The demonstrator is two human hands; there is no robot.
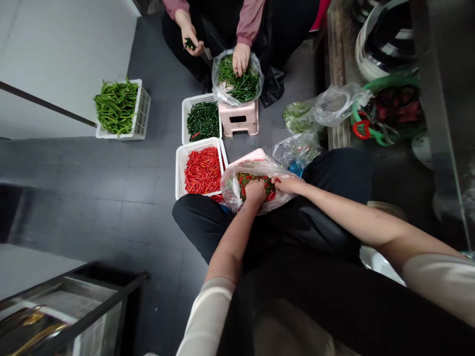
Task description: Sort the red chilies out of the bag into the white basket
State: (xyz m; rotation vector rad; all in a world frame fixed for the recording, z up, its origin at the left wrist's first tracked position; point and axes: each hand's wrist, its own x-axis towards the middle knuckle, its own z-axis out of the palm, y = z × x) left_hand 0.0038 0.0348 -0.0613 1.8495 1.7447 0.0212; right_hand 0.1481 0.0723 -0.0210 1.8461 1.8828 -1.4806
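Between my knees is a clear plastic bag (232, 190), its mouth spread wide, holding red chili peppers (267, 184) with green stems. My left hand (256, 190) is down in the bag with its fingers curled; what they hold, if anything, is hidden among the peppers. At the bag's right rim my right hand (286, 184) is closed, with a bit of red chili showing at its fingertips. Left of the bag stands a white basket (179, 173) full of stemless-looking red chilies (202, 170). Part of a pink stool (254, 155) shows behind the bag.
Opposite, a co-worker's hand (241, 58) reaches into a bag of green chilies (243, 86) on a pink stool (239, 118). Green chilies fill another white basket (184, 116); long green peppers (117, 106) fill one farther left. Plastic bags (299, 148) and red-handled scissors (361, 129) are at right.
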